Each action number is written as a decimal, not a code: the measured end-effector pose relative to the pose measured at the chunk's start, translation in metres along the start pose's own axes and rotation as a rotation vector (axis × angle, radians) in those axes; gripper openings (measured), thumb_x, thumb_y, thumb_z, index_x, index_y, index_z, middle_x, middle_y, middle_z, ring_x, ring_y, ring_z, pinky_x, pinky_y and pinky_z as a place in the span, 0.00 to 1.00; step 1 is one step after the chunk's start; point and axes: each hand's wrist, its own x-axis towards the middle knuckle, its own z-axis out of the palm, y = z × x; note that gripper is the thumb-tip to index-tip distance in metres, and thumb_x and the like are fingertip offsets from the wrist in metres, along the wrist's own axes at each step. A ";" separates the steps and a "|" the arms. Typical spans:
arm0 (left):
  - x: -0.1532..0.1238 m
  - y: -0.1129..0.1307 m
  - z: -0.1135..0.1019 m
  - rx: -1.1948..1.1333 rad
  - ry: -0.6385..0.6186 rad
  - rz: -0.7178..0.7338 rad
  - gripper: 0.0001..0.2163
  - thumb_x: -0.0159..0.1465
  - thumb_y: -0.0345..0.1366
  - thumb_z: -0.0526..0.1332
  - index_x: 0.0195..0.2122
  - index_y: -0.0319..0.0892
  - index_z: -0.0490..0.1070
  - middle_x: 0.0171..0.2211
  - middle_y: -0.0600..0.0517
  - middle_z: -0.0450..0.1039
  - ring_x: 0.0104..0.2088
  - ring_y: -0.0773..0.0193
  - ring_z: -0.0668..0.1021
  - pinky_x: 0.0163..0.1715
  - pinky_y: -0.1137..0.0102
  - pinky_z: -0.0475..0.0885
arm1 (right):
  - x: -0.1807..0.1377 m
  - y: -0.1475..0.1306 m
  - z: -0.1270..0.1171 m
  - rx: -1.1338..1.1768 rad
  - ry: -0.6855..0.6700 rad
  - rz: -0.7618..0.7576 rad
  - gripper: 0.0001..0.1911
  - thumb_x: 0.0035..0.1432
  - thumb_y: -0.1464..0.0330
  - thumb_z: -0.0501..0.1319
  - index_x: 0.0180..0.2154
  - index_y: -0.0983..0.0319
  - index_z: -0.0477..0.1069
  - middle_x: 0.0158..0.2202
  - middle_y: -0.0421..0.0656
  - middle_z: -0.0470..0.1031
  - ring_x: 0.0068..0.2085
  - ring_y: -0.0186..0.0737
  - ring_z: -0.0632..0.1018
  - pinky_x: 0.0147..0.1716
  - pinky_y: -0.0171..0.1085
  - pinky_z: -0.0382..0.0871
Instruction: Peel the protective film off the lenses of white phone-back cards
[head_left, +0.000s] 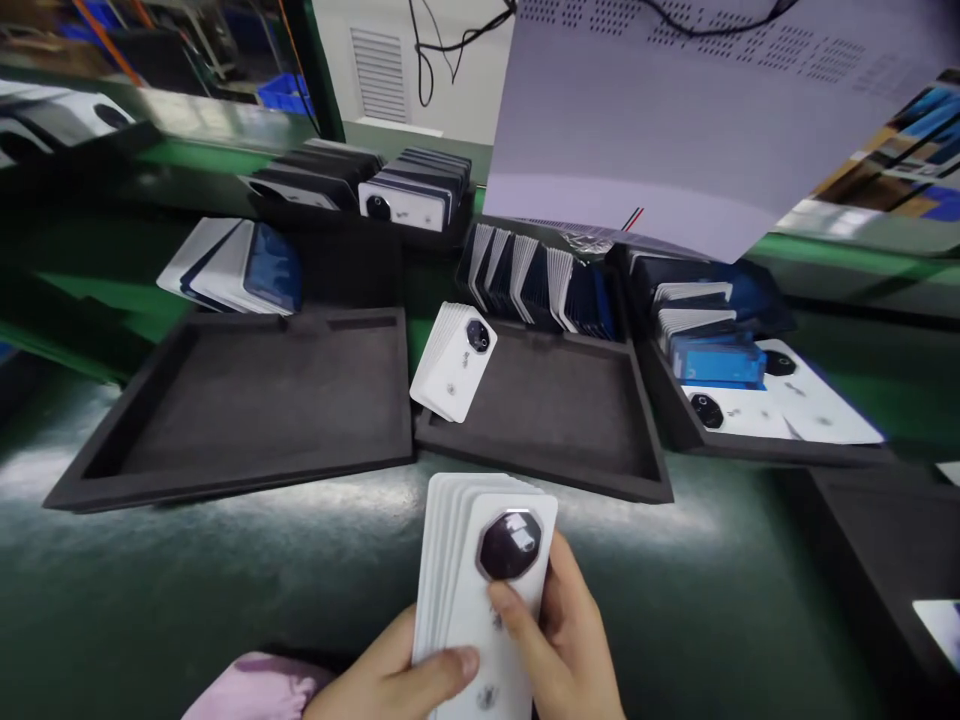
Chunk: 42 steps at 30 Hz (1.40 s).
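A fanned stack of white cards [457, 590] is held upright at the bottom middle, the front one bearing a glossy dark octagon and small grey marks. My left hand [405, 665] grips the stack's lower left side, its thumb on the front card. On the right side, my right hand [562, 640] is closed round the same stack, with its thumb just below the octagon. Fingers behind the cards are hidden. Beyond my hands, another small stack of similar white cards [457, 365] leans across the left edge of a black foam tray [555, 410].
Another black tray [270, 400] lies to the left, with white and blue cards [232, 265] behind it. Rows of white and dark-blue cards [532, 280] stand at the back. A right-hand tray [675, 440] holds cards and a blue block [720, 362]. A pale panel [637, 130] overhangs the bench.
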 end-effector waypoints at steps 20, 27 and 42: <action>0.017 -0.006 -0.009 1.110 0.420 0.628 0.33 0.76 0.39 0.52 0.75 0.65 0.33 0.78 0.48 0.40 0.76 0.44 0.46 0.65 0.36 0.62 | 0.030 0.004 -0.033 -0.302 -0.004 0.170 0.21 0.63 0.49 0.63 0.29 0.59 0.70 0.24 0.38 0.69 0.25 0.36 0.69 0.26 0.35 0.65; -0.001 0.016 0.001 0.578 0.131 0.574 0.12 0.74 0.41 0.57 0.39 0.44 0.78 0.35 0.51 0.79 0.34 0.62 0.81 0.34 0.75 0.76 | 0.004 -0.016 -0.017 -0.121 -0.075 0.168 0.15 0.67 0.55 0.62 0.34 0.59 0.71 0.24 0.37 0.70 0.23 0.33 0.71 0.22 0.31 0.67; -0.004 0.015 0.007 0.775 0.170 0.723 0.12 0.73 0.33 0.56 0.32 0.41 0.73 0.27 0.52 0.76 0.26 0.65 0.78 0.27 0.77 0.72 | -0.003 -0.025 -0.009 -0.596 0.127 -0.437 0.19 0.67 0.73 0.63 0.58 0.55 0.73 0.36 0.39 0.66 0.28 0.32 0.69 0.24 0.33 0.69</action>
